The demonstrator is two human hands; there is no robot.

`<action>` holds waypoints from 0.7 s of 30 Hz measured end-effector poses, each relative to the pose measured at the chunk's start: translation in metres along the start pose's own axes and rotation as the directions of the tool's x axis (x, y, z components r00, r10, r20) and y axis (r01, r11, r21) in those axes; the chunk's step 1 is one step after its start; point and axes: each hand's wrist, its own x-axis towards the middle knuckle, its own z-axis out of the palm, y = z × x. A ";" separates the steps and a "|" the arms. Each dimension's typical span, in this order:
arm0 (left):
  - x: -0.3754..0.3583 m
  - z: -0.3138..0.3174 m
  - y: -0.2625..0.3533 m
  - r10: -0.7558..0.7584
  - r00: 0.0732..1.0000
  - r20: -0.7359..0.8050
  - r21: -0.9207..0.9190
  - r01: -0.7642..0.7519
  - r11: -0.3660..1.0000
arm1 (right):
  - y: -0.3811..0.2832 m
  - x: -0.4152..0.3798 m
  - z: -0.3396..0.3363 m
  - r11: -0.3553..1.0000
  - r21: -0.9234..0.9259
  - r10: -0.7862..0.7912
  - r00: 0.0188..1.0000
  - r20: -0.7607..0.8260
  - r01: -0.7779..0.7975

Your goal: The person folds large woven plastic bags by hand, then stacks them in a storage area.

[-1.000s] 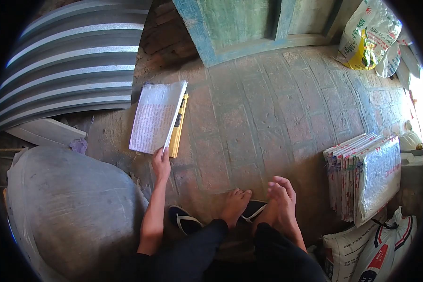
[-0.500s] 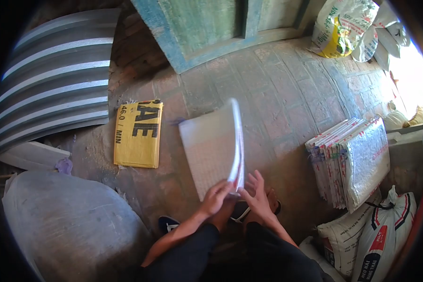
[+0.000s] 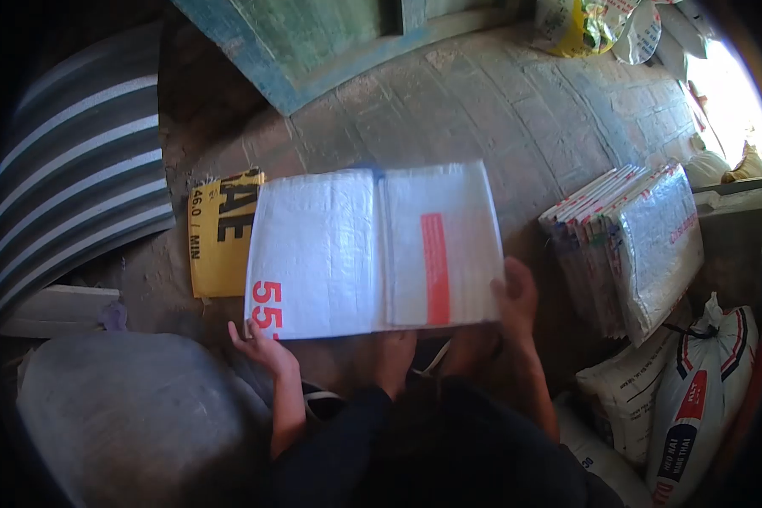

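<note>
A folded white woven plastic sack (image 3: 317, 245) with red print lies opened out like a book before my legs, its middle fold running away from me. At its lower left corner is my left hand (image 3: 267, 349), fingers apart, with a fingertip touching the edge. My right hand (image 3: 518, 298) is at the sack's right edge, smeared by motion; its grip cannot be made out. Partly covered by the sack's left side is a folded yellow sack (image 3: 216, 267) with black letters.
At right stands a bundle of folded white sacks (image 3: 660, 245), with filled sacks (image 3: 703, 398) below it. Corrugated sheeting (image 3: 85, 169) and a grey rounded object (image 3: 135, 415) are at left. A blue-green wooden panel (image 3: 330, 46) stands at the back on the brick floor (image 3: 449, 110).
The white sack has been spread from half-folded to open, overlapping the yellow sack. My hands have moved apart to its two sides. The view has shifted slightly.
</note>
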 end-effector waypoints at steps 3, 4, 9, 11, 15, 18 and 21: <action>0.002 -0.024 -0.031 -0.005 0.992 0.123 0.106 -0.008 0.994 | -0.030 0.016 -0.005 0.999 -0.037 -0.014 0.992 -0.125 0.010; -0.009 -0.019 -0.033 -0.042 0.969 0.244 0.182 -0.003 0.983 | -0.029 0.023 -0.006 0.935 -0.318 -0.200 0.975 -0.098 0.160; -0.052 0.024 -0.018 0.409 0.522 0.748 0.448 -0.853 0.269 | -0.035 0.013 0.009 0.609 -0.614 -0.431 0.859 0.275 0.502; -0.048 0.015 -0.035 0.114 0.390 0.914 0.343 -0.890 0.299 | -0.034 0.003 0.025 0.619 -0.624 -0.303 0.878 0.370 0.477; -0.048 0.018 -0.055 0.112 0.355 0.928 0.288 -0.876 0.388 | -0.011 -0.003 0.034 0.587 -0.660 -0.207 0.875 0.438 0.469; -0.037 0.018 -0.049 0.233 0.197 0.952 0.141 -0.961 0.239 | -0.008 -0.006 0.032 0.569 -0.666 -0.172 0.861 0.479 0.483; -0.012 -0.002 -0.075 0.122 0.275 0.954 0.193 -0.870 0.454 | -0.005 -0.005 0.031 0.574 -0.651 -0.186 0.854 0.486 0.496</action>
